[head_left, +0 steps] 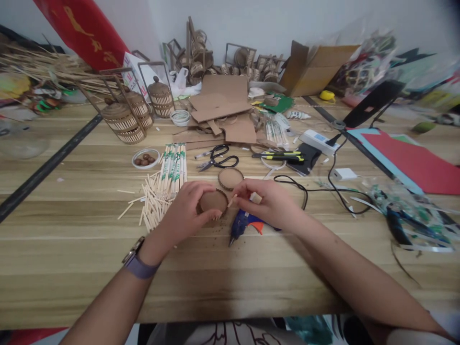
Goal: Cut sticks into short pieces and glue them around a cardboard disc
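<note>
My left hand (190, 206) curves its thumb and fingers around a round cardboard disc with a dark braided rim (213, 201), gripping it at the table. Between the thumb and fingertips of my right hand (260, 199) is a short wooden stick (232, 200), close to the right edge of that disc. A second rimmed disc (231, 178) lies just beyond. Under my right hand rests a blue glue gun (240, 225) with an orange trigger, its nozzle toward me. Cut wooden sticks (153, 206) are heaped left of my left hand.
Wrapped chopsticks (173, 167), a bowl of brown beads (145, 158), black scissors (219, 158) and yellow-black cutters (280, 156) lie beyond my hands. Cardboard sheets (223, 96) are stacked farther back. Small stick lanterns (124, 122) stand at left. A black cable (323, 190) loops at right.
</note>
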`<state>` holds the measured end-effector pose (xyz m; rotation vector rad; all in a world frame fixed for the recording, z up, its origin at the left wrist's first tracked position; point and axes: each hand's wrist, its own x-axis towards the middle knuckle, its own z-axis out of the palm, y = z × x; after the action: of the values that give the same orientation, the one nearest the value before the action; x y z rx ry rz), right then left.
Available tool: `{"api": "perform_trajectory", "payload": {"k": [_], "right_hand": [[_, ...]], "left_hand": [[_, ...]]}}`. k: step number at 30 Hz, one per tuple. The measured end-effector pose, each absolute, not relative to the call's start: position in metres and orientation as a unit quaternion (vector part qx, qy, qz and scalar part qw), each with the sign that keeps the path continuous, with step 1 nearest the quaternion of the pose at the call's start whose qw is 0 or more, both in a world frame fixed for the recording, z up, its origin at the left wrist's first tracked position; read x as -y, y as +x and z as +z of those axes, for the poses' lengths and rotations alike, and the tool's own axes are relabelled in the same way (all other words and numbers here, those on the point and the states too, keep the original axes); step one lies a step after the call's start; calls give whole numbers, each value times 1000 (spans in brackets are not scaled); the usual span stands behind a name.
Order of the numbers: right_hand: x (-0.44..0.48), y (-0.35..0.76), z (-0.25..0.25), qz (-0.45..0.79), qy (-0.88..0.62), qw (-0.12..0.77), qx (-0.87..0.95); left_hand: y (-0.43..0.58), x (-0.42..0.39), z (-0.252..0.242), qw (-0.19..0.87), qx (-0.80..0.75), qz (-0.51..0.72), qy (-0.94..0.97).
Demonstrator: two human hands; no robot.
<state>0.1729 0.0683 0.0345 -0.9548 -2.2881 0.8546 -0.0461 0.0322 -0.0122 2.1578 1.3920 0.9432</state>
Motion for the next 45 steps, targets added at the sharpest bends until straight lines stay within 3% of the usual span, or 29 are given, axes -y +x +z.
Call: {"api": "perform_trajectory", "payload": {"k": [5, 13, 27, 45], "right_hand": [[-73, 169, 21, 354, -374, 159, 842], [-71, 164, 6, 328, -371, 117, 861], [-71, 156, 3, 277, -354, 101, 888], [-73, 157, -3, 86, -249, 92, 960]], "left_hand": [[-51, -41, -36, 167, -491, 249, 818], [-50, -40, -44, 204, -492, 204, 821], [-51, -40, -42, 241, -480, 222, 814], [-50, -41, -40, 224, -486, 204, 820]]}}
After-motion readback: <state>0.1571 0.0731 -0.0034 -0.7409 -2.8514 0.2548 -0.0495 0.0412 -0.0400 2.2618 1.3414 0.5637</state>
